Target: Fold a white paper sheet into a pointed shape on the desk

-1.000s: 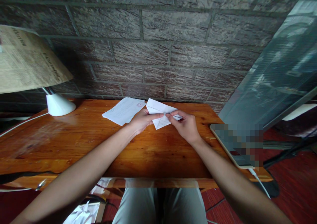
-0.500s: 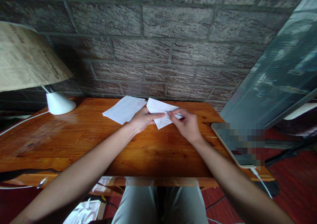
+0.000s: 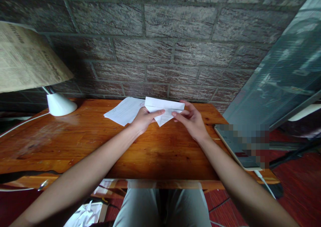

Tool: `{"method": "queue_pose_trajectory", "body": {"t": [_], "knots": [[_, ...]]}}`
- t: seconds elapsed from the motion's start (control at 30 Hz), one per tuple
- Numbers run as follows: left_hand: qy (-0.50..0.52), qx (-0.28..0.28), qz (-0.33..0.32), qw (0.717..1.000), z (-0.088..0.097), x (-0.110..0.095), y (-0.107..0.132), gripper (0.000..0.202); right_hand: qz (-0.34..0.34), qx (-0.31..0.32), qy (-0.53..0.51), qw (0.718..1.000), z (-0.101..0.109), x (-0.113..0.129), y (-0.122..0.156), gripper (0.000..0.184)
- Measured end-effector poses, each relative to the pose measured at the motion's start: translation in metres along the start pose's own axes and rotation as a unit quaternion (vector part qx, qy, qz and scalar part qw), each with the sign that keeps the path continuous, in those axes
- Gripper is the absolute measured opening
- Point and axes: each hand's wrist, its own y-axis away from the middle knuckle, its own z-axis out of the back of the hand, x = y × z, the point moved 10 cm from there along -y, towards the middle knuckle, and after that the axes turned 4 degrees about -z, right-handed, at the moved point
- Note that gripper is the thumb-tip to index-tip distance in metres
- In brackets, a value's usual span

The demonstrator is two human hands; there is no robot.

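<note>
A folded sheet of white paper [image 3: 164, 103] is held up just above the wooden desk, with a straight band along its top and a point facing down. My left hand [image 3: 142, 120] grips its left side, thumb flat across the front and the other fingers hidden behind. At the right side, my right hand [image 3: 192, 121] pinches the paper with its thumb on the front; the index finger reaches up near the top right corner, and the remaining fingers are partly hidden. Behind my left hand lies a stack of printed sheets [image 3: 122, 111], its red stamp partly covered.
A lamp with a white base [image 3: 60, 104] stands on the desk [image 3: 155, 156] at the left. A tablet [image 3: 232, 146] with a white cable [image 3: 264, 181] rests at the right edge. Behind is a brick wall [image 3: 147, 53]. Below left, a box [image 3: 102, 212] holds crumpled paper.
The folded paper has turned to lie more level, its top band now facing me. My right hand's fingers have spread and moved up to the right corner; my left hand shifted slightly.
</note>
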Motion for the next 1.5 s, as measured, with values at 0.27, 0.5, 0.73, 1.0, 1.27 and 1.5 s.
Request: {"method": "queue_pose_trajectory", "body": {"t": [0.27,0.5,0.73,1.0,1.27,1.5], "knots": [[0.006,-0.021,-0.022,1.000,0.003,-0.005,-0.001,0.048,-0.088,0.037,-0.089,0.991,-0.002,-0.020,-0.003,0.029],[0.004,-0.026,-0.042,0.999,0.000,-0.008,0.001,0.045,-0.098,0.026,-0.131,0.986,-0.003,-0.023,-0.004,0.021],[-0.028,-0.030,-0.106,0.993,-0.001,-0.020,0.004,0.039,-0.085,-0.027,-0.123,0.988,0.010,-0.022,-0.005,0.028],[-0.062,-0.047,-0.127,0.989,0.001,-0.026,0.005,0.038,-0.087,-0.033,-0.114,0.989,0.013,-0.023,-0.007,0.033],[-0.058,-0.041,-0.114,0.991,-0.002,-0.019,0.005,0.037,-0.105,0.065,-0.089,0.988,-0.018,-0.030,-0.001,0.027],[-0.033,-0.056,-0.088,0.994,-0.001,-0.004,0.003,0.039,-0.119,0.072,-0.076,0.987,-0.027,-0.038,0.001,0.031]]}}
